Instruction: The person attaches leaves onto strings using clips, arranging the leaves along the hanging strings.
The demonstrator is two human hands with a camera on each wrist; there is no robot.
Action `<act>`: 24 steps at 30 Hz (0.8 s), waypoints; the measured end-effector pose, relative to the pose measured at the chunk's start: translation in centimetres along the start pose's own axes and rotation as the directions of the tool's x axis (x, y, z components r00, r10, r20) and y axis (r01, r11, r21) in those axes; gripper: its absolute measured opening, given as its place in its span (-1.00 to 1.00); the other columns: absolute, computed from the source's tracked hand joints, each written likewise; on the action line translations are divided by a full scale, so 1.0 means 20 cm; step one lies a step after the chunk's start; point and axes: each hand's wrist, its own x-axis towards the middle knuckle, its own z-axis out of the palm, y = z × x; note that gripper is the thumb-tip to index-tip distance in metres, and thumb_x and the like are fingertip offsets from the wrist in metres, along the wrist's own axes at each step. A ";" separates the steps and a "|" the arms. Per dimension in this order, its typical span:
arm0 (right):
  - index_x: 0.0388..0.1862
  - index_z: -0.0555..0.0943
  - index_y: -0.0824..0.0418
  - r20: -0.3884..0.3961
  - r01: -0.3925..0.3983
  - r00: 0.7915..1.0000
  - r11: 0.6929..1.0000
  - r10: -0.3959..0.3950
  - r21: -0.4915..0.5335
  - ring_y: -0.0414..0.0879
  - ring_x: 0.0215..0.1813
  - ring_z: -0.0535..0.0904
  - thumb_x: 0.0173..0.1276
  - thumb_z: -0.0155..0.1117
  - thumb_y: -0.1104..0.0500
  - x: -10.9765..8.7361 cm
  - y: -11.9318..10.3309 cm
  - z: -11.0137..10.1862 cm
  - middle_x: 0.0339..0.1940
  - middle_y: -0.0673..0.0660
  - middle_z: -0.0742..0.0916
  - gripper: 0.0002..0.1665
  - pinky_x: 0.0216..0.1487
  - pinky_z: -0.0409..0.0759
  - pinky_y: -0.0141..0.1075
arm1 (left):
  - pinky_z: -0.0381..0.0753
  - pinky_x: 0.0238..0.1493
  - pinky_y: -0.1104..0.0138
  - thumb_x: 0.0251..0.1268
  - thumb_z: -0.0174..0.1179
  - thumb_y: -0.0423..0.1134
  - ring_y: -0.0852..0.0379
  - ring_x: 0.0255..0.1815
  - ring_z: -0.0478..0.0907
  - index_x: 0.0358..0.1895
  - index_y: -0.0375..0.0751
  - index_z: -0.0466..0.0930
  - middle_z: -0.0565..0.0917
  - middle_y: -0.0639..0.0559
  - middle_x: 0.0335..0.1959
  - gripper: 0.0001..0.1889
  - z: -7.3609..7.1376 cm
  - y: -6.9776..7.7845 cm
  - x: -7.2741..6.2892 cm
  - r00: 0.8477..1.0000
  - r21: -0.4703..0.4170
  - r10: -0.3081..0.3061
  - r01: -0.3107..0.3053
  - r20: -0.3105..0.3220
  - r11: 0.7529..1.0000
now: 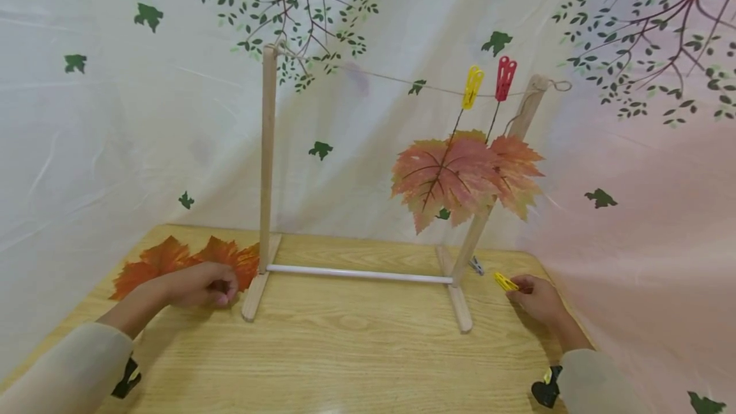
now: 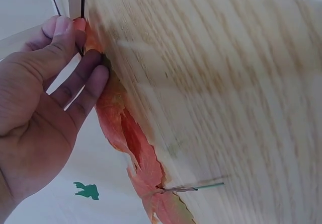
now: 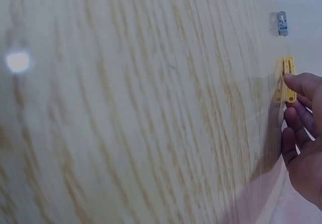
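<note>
My left hand [image 1: 201,285] is at the table's left side, over orange artificial maple leaves [image 1: 155,260]. In the left wrist view, its thumb and fingers pinch the thin dark stem of an orange leaf [image 2: 93,40]; another leaf [image 2: 146,171] lies nearer the camera. At the right, my right hand [image 1: 540,302] pinches a yellow clothespin [image 1: 505,282], thumb on its side. The clothespin is low by the tabletop in the right wrist view. Between the hands, a yellow clothespin [image 1: 473,88] and a red clothespin [image 1: 505,78] hold leaves [image 1: 443,174] by their stems on a string [image 1: 397,80].
The string spans two wooden posts [image 1: 268,158] joined low down by a white rod [image 1: 356,273]. A grey clothespin [image 1: 476,266] lies by the right post's base. Behind the wooden table [image 1: 345,350] hangs a pale sheet [image 1: 103,139] printed with branches and green leaves.
</note>
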 end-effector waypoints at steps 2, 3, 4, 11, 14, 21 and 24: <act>0.18 0.57 0.51 -0.006 -0.011 1.000 1.000 0.011 0.006 0.20 -0.02 0.63 0.42 0.36 0.20 0.00 0.00 0.00 -0.02 0.39 0.71 -0.52 -0.25 0.62 -0.26 | 0.52 -0.38 0.37 0.35 0.25 -0.54 0.24 -0.34 0.47 -0.25 -0.11 0.57 0.56 0.09 -0.34 -0.80 0.00 0.00 0.00 1.000 -0.010 0.010 -0.010 -0.017 1.000; 0.17 0.58 0.51 -0.009 -0.014 1.000 1.000 0.015 0.009 0.19 -0.03 0.63 0.42 0.36 0.20 0.00 0.00 0.00 -0.02 0.39 0.71 -0.52 -0.25 0.62 -0.27 | 0.52 -0.38 0.37 0.37 0.25 -0.52 0.25 -0.35 0.47 -0.25 -0.12 0.57 0.57 0.09 -0.34 -0.81 0.00 0.00 0.00 1.000 -0.017 0.013 -0.014 -0.025 1.000; 0.17 0.58 0.51 -0.008 -0.020 1.000 1.000 0.020 0.013 0.19 -0.03 0.63 0.41 0.35 0.20 0.00 0.00 0.00 -0.02 0.39 0.71 -0.53 -0.25 0.61 -0.27 | 0.52 -0.38 0.37 0.38 0.25 -0.51 0.25 -0.35 0.47 -0.24 -0.12 0.58 0.58 0.09 -0.34 -0.83 0.00 0.00 0.00 0.999 -0.022 0.017 -0.018 -0.032 1.000; 0.16 0.58 0.49 -0.019 -0.025 1.000 1.000 0.025 0.002 0.22 0.03 0.61 0.47 0.24 0.19 -0.01 -0.03 -0.02 0.03 0.40 0.70 -0.57 -0.14 0.60 -0.18 | 0.58 -0.26 0.33 0.45 0.24 -0.40 0.22 -0.28 0.54 -0.18 -0.15 0.62 0.66 0.05 -0.29 -0.94 -0.01 0.03 -0.01 0.996 -0.072 -0.035 0.029 -0.077 0.997; 0.19 0.55 0.51 -0.016 -0.016 1.000 1.000 0.016 0.008 0.22 0.02 0.62 0.53 0.16 0.19 -0.02 -0.04 -0.04 0.04 0.42 0.69 -0.57 -0.13 0.61 -0.15 | 0.62 -0.19 0.33 0.48 0.22 -0.34 0.22 -0.22 0.58 -0.12 -0.17 0.66 0.70 0.00 -0.22 -0.95 -0.02 0.04 -0.01 0.992 -0.092 -0.078 0.069 -0.098 0.993; 0.28 0.48 0.55 -0.030 0.039 0.999 0.999 -0.038 0.027 0.22 0.05 0.63 0.58 0.10 0.22 -0.03 -0.07 -0.07 0.12 0.50 0.66 -0.53 -0.12 0.63 -0.19 | 0.65 -0.18 0.32 0.52 0.20 -0.29 0.15 -0.20 0.63 -0.06 -0.18 0.68 0.72 -0.09 -0.18 -0.90 -0.03 0.05 -0.01 0.980 -0.123 -0.113 0.093 -0.165 0.988; 0.31 0.47 0.54 -0.046 0.059 0.997 0.997 -0.057 0.044 0.26 0.10 0.60 0.60 0.08 0.19 -0.04 -0.09 -0.10 0.17 0.53 0.62 -0.50 -0.09 0.63 -0.16 | 0.65 -0.19 0.32 0.52 0.21 -0.27 0.11 -0.19 0.64 -0.05 -0.17 0.69 0.72 -0.10 -0.16 -0.88 -0.04 0.06 0.00 0.967 -0.120 -0.153 0.131 -0.204 0.984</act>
